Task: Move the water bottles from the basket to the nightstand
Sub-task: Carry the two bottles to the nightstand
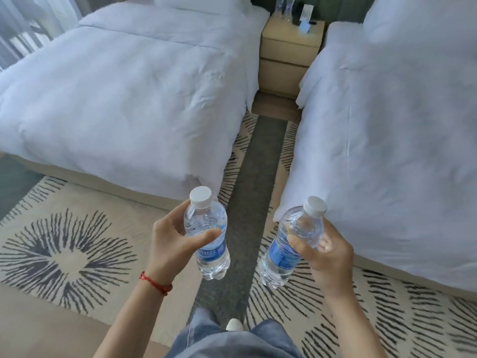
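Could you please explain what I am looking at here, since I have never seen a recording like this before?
There is no machine: a person wears a camera on the head, looking forward and down at their own hands. The left hand grips one water bottle and the right hand grips another bottle, both capped. Ahead, between two white beds, stands the nightstand, which already carries two bottles and some small items. The floor has a patterned carpet. No basket is in view.

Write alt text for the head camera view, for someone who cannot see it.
A person's left hand and right hand each grip a capped water bottle, left bottle and right bottle, above a patterned carpet. Ahead, between two white beds, stands a nightstand already holding bottles.
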Action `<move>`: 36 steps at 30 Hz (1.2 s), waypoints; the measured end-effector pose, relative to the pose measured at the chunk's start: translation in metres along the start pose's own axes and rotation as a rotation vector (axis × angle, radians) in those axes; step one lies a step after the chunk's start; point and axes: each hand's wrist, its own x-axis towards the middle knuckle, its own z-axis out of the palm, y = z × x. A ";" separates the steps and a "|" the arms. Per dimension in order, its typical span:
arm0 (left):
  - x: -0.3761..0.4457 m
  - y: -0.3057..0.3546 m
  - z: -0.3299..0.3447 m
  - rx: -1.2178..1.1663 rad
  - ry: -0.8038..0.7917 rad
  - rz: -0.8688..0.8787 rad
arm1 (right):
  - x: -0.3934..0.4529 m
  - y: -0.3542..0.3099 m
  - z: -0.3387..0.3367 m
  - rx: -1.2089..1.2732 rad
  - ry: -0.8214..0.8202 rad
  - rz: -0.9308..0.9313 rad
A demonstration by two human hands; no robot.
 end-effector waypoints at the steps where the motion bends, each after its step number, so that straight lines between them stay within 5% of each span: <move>1: 0.011 0.000 0.005 -0.005 -0.012 -0.003 | 0.009 0.000 -0.003 -0.003 0.011 0.006; 11: 0.151 -0.016 0.045 -0.017 -0.109 -0.001 | 0.130 0.019 -0.001 -0.034 0.123 0.072; 24: 0.445 -0.023 0.085 0.037 -0.190 0.038 | 0.401 0.022 0.043 -0.129 0.198 0.117; 36: 0.653 -0.042 0.182 0.024 -0.162 0.035 | 0.644 0.036 0.012 -0.141 0.218 0.058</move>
